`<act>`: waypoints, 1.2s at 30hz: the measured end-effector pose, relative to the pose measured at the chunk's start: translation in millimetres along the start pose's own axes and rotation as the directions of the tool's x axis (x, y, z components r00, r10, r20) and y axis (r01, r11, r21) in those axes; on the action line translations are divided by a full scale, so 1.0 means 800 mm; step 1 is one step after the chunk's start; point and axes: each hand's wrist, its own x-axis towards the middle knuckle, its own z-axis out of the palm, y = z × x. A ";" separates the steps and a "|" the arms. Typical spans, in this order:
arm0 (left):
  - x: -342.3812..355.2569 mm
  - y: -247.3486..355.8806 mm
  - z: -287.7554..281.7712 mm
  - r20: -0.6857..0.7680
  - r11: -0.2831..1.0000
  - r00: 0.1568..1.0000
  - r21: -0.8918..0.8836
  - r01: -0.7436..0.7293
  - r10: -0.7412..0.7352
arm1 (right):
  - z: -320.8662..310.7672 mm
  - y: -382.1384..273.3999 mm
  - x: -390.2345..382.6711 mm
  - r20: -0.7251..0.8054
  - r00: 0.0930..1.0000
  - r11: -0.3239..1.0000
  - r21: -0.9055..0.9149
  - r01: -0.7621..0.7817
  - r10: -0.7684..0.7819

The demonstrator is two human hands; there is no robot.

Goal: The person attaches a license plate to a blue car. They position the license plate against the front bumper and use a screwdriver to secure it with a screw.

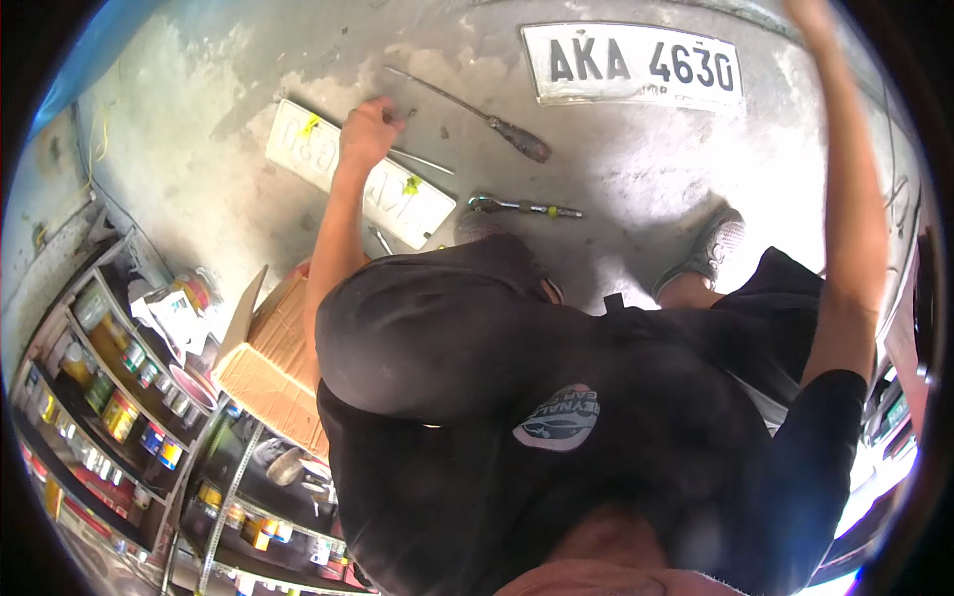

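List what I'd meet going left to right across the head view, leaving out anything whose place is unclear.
Yellow container → pale slanted plate → ratchet wrench → right shoe → right forearm.

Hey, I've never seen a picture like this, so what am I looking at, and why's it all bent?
There is no machine here, just a person working barehanded. A wide fisheye camera on their head looks down, so straight edges curve toward the rim.

On the concrete floor lie a plate with dark characters facing up, a second, paler plate with yellow-green bits on it, a long screwdriver and a ratchet wrench. At the lower left are a cardboard box and shelves of jars and cans.

The left hand is over the paler plate; I can't tell whether it holds anything. The right hand is mostly cut off by the top edge.
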 end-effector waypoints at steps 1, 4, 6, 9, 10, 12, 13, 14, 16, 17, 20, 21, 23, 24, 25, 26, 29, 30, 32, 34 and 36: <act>-0.009 0.015 0.001 -0.038 1.000 0.999 0.000 0.025 -0.025 | 0.057 -0.009 -0.010 0.120 0.993 0.994 0.108 -0.001 -0.012; -0.015 0.047 0.007 -0.129 1.000 0.991 0.010 0.022 -0.020 | 0.225 -0.046 -0.086 0.473 0.880 0.973 0.216 -0.079 -0.033; -0.007 0.053 0.015 -0.178 0.998 0.983 0.048 -0.027 0.036 | 0.310 -0.072 -0.149 0.575 0.818 0.998 0.060 -0.015 -0.022; -0.017 0.045 0.018 -0.185 0.993 0.977 0.075 -0.094 0.107 | 0.379 -0.105 -0.186 0.610 0.790 0.997 0.008 0.071 -0.061; -0.018 0.043 0.020 -0.200 0.988 0.969 0.084 -0.129 0.144 | 0.386 -0.112 -0.186 0.627 0.778 0.999 0.003 0.050 -0.041; -0.020 0.040 0.022 -0.227 0.974 0.948 0.105 -0.202 0.221 | 0.391 -0.118 -0.190 0.627 0.779 0.998 -0.012 0.055 -0.036; -0.019 0.037 0.023 -0.253 0.973 0.940 0.079 -0.217 0.231 | 0.390 -0.123 -0.188 0.624 0.781 0.998 -0.020 0.060 -0.034; -0.019 0.035 0.024 -0.279 0.971 0.930 0.054 -0.234 0.239 | 0.391 -0.127 -0.184 0.614 0.787 0.996 -0.021 0.088 -0.057; -0.018 0.032 0.023 -0.325 0.967 0.930 -0.128 -0.222 0.171 | 0.395 -0.134 -0.176 0.591 0.801 0.990 -0.025 0.142 -0.100; -0.017 0.031 0.022 -0.332 0.940 0.939 -0.283 -0.192 0.092 | 0.400 -0.137 -0.172 0.624 0.774 0.988 -0.019 0.155 -0.110; -0.015 0.023 0.013 -0.168 0.725 0.982 -0.687 -0.053 -0.086 | 0.414 -0.136 -0.162 0.678 0.726 0.988 0.000 0.157 -0.115; -0.013 0.021 0.010 -0.075 0.617 0.991 -0.787 0.012 -0.114 | 0.417 -0.135 -0.160 0.671 0.734 0.991 0.015 0.135 -0.110; -0.018 0.030 0.002 -0.011 0.446 0.991 -0.894 0.048 -0.130 | 0.413 -0.129 -0.159 0.575 0.817 0.994 0.104 -0.039 -0.028; -0.018 0.039 0.004 0.011 0.353 0.992 -0.934 0.055 -0.124 | 0.406 -0.121 -0.161 0.481 0.874 0.966 0.182 -0.182 0.074; -0.020 0.047 0.002 0.033 0.262 0.992 -0.963 0.064 -0.121 | 0.399 -0.117 -0.162 0.387 0.904 0.910 0.280 -0.306 0.184; -0.022 0.057 -0.001 0.065 0.187 0.996 -0.979 0.075 -0.059 | 0.379 -0.108 -0.154 0.464 0.840 0.775 0.406 -0.485 0.282; -0.018 0.086 -0.008 0.167 0.166 0.986 -0.973 0.162 0.020 | 0.304 -0.046 -0.139 0.625 0.649 0.357 0.542 -0.761 0.434; -0.015 0.094 -0.012 0.225 0.197 0.973 -0.958 0.210 0.058 | 0.285 -0.018 -0.141 0.599 0.643 0.352 0.541 -0.764 0.476; -0.002 0.115 -0.021 0.331 0.260 0.934 -0.921 0.290 0.134 | 0.250 0.031 -0.142 0.572 0.616 0.293 0.558 -0.777 0.541; 0.010 0.143 -0.033 0.409 0.348 0.897 -0.876 0.335 0.165 | 0.215 0.062 -0.143 0.552 0.598 0.287 0.549 -0.785 0.581; 0.015 0.166 -0.047 0.477 0.456 0.864 -0.813 0.363 0.163 | 0.183 0.078 -0.141 0.538 0.633 0.331 0.555 -0.763 0.557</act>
